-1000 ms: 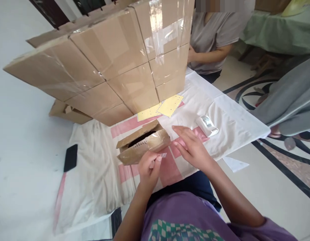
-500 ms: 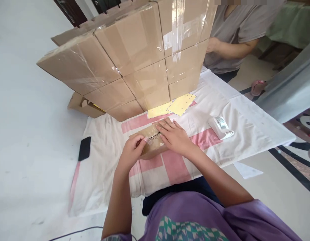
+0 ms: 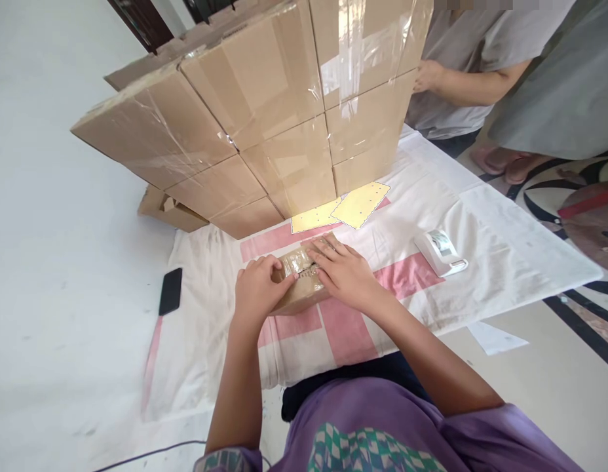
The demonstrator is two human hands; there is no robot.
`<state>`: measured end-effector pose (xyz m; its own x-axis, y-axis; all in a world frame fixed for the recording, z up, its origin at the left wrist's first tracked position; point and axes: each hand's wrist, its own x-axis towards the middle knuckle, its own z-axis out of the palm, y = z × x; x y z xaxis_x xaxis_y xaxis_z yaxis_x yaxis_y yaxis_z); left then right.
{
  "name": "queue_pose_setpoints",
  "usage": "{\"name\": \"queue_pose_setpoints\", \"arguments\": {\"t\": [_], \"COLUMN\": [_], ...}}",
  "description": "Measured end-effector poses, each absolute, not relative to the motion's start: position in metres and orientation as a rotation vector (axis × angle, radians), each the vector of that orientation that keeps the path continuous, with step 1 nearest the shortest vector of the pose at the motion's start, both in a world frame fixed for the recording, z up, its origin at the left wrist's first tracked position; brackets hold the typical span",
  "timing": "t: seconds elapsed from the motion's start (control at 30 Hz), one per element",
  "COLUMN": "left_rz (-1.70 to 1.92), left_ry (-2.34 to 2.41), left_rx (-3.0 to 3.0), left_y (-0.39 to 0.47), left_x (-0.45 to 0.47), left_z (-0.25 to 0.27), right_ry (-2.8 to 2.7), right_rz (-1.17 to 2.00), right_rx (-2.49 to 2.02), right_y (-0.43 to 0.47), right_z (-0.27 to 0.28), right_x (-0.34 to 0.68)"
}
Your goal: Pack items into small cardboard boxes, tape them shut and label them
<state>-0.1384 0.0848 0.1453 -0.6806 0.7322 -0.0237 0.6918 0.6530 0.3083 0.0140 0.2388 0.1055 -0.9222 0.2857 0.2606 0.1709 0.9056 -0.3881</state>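
A small cardboard box (image 3: 297, 303) lies on the table in front of me, with shiny clear tape (image 3: 294, 261) across its top and a dark slit running along the seam. My left hand (image 3: 259, 288) is closed around the box's left end; its thumb presses on the top beside the slit, and its fingers curl over the far side. Flat over the right part of the top rests my right hand (image 3: 347, 272), fingers stretched out. The underside of both palms is hidden. To the right stands a white tape dispenser (image 3: 440, 252).
Large taped cardboard boxes (image 3: 284, 157) form a wall behind the small box. Yellow papers (image 3: 361, 204) lie at its foot. A black phone (image 3: 171, 292) is at the left table edge, below an open carton (image 3: 173, 213). Another person's hand (image 3: 428, 77) touches the stack's right side.
My left hand has gone from pinching a bit of clear tape to spreading over the box's left end with its thumb pressed down. My right hand stays put. The other person has shifted slightly.
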Motion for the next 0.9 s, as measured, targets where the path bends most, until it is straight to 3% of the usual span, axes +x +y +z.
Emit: {"name": "queue_pose_setpoints", "arguments": {"t": [0.27,0.53,0.77,0.9], "left_rz": [0.773,0.844,0.994,1.408], "left_ry": [2.636,2.580,2.355,2.126], "left_rx": [1.111,1.160,1.242,1.145], "left_y": [0.080,0.079,0.074,0.068], "left_x": [-0.156,-0.170,-0.180,-0.182], "left_z": [0.127,0.113,0.111,0.097], "right_ry": [-2.666,-2.378,-2.380,-2.262], "right_rz": [0.790,1.741,1.680,1.633], "right_rx": [-0.377,-0.146,-0.139,-0.144], "right_y": [0.243,0.281,0.274,0.262], "right_z": [0.102,0.064,0.050,0.058], "right_x": [0.016,0.043,0.061,0.091]}}
